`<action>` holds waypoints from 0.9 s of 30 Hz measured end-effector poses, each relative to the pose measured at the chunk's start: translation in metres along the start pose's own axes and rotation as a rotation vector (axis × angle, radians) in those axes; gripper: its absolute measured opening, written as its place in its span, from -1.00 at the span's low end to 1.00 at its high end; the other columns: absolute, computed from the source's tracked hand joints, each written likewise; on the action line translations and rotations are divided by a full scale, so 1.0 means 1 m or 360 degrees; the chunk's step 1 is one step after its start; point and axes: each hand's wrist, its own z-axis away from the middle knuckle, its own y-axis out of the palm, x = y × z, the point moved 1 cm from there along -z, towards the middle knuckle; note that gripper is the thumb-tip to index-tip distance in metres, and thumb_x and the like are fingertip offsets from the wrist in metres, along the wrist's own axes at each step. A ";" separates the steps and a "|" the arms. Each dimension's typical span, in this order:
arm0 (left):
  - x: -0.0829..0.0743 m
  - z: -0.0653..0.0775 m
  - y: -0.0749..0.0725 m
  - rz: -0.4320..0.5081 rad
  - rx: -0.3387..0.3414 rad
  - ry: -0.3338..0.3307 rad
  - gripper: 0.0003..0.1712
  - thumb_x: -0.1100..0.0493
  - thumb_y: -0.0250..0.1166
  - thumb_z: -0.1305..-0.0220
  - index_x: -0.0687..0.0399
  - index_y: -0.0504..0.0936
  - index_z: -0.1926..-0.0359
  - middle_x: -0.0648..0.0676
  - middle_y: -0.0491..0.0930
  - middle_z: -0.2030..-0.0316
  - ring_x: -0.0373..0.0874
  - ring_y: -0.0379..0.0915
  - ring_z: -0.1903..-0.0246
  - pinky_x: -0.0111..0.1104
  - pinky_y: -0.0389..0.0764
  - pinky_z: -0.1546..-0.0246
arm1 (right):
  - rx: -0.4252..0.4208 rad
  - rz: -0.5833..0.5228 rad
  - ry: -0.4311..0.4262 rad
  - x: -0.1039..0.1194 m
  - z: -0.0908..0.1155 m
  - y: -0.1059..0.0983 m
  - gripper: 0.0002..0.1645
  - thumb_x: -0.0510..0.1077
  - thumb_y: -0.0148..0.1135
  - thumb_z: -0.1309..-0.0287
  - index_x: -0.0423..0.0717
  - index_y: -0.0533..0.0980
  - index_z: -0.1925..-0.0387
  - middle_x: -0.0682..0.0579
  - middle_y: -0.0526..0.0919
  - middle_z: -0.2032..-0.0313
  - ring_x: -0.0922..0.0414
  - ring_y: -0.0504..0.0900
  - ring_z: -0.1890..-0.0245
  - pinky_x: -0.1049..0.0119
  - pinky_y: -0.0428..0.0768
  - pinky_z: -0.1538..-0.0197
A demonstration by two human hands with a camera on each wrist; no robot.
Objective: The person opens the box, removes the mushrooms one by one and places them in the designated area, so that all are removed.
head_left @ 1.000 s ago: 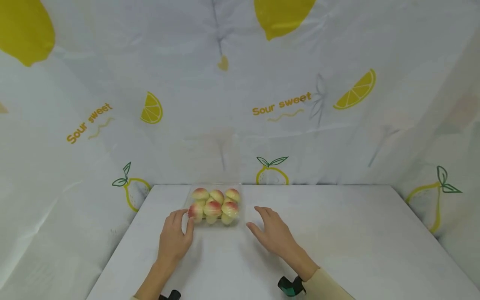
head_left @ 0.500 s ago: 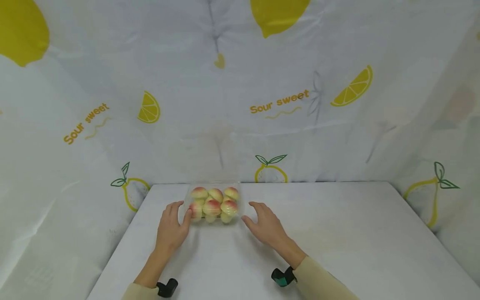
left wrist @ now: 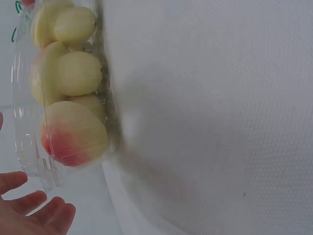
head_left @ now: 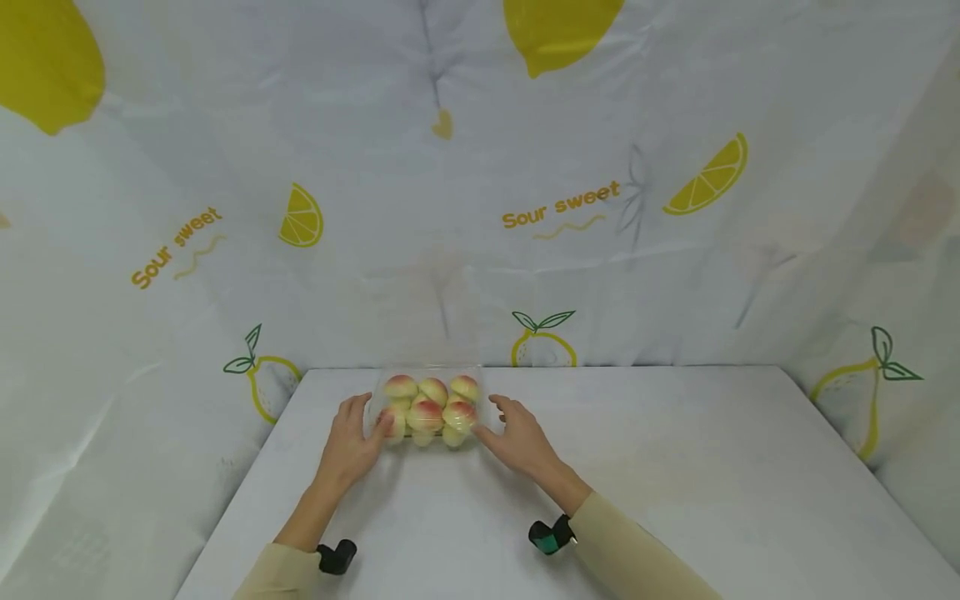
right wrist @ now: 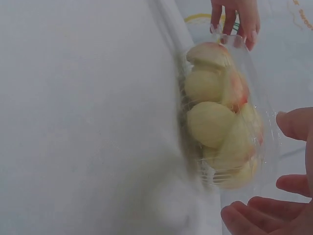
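Observation:
A clear plastic clamshell box [head_left: 374, 398] holds several pale yellow peaches [head_left: 425, 415] with red blushes. It sits near the table's back edge. My left hand [head_left: 348, 442] is at its left end, the thumb overlapping the front corner in the head view. In the left wrist view, the left fingers [left wrist: 34, 201] spread loosely beside the box's end. My right hand [head_left: 521, 440] is at the opposite end, thumb toward the front right corner. In the right wrist view, the right fingers [right wrist: 264, 213] are spread and relaxed, with the thumb [right wrist: 293, 122] close to the clear lid [right wrist: 269, 147].
The white table [head_left: 637, 483] extends to the right and toward the front. Behind it hangs a white curtain [head_left: 420, 208] printed with lemons. Black cameras sit at the left wrist [head_left: 337, 557] and right wrist [head_left: 550, 535].
My right hand has moved left and slightly farther back, closing in on the box's right end. My left hand stays by the left end with small shifts. The box stays in place.

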 end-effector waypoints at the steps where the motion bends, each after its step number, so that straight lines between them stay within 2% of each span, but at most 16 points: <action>1: 0.001 -0.001 0.000 -0.0007 0.0031 -0.0021 -0.20 -0.16 0.15 -0.49 0.37 0.26 -0.43 0.43 0.25 -0.34 0.43 0.23 -0.31 0.25 0.29 -0.25 | 0.0011 -0.0026 0.0003 -0.001 -0.002 0.001 -0.24 0.07 0.33 -0.28 -0.31 0.39 -0.33 -0.31 0.56 -0.17 -0.22 0.60 -0.10 -0.11 0.56 -0.10; 5: 0.006 -0.005 0.001 0.0015 0.0142 -0.0092 -0.10 -0.23 0.13 -0.47 0.35 0.16 -0.50 0.43 0.17 -0.40 0.41 0.19 -0.35 0.23 0.26 -0.29 | 0.0055 -0.0124 -0.0011 -0.003 -0.008 0.005 -0.22 0.01 0.35 -0.26 -0.35 0.36 -0.35 -0.33 0.54 -0.17 -0.23 0.61 -0.09 -0.09 0.59 -0.08; 8: 0.009 -0.008 0.004 0.0119 0.0182 -0.0121 -0.08 -0.21 0.14 -0.47 0.36 0.11 -0.51 0.45 0.16 -0.40 0.39 0.23 -0.33 0.22 0.30 -0.27 | 0.0086 -0.0165 -0.0027 -0.006 -0.011 0.009 -0.21 -0.02 0.36 -0.24 -0.36 0.34 -0.36 -0.34 0.52 -0.19 -0.23 0.61 -0.09 -0.06 0.61 -0.07; 12: 0.013 -0.011 0.009 0.0294 0.0215 -0.0164 -0.05 -0.16 0.21 -0.44 0.37 0.07 -0.52 0.47 0.14 -0.42 0.37 0.28 -0.31 0.18 0.36 -0.25 | 0.0114 -0.0221 0.0017 -0.011 -0.014 0.016 -0.13 0.00 0.38 -0.21 -0.35 0.30 -0.40 -0.35 0.49 -0.23 -0.23 0.59 -0.12 -0.05 0.60 -0.08; 18: 0.021 -0.016 0.015 0.0498 0.0225 -0.0222 0.01 -0.08 0.35 -0.35 0.32 0.05 -0.54 0.46 0.11 -0.44 0.36 0.31 -0.30 0.12 0.43 -0.22 | 0.0072 -0.0323 0.0086 -0.013 -0.018 0.025 -0.05 0.03 0.41 -0.13 -0.31 0.26 -0.44 -0.37 0.50 -0.21 -0.26 0.59 -0.13 -0.11 0.57 -0.12; 27: 0.027 -0.013 0.020 0.0575 0.0198 -0.0282 0.10 0.01 0.49 -0.22 0.40 0.06 -0.53 0.50 0.21 -0.39 0.35 0.38 -0.25 0.06 0.49 -0.18 | 0.0013 -0.0427 0.0143 -0.013 -0.019 0.033 -0.05 0.02 0.41 -0.13 -0.25 0.24 -0.44 -0.35 0.52 -0.15 -0.27 0.57 -0.12 -0.13 0.54 -0.14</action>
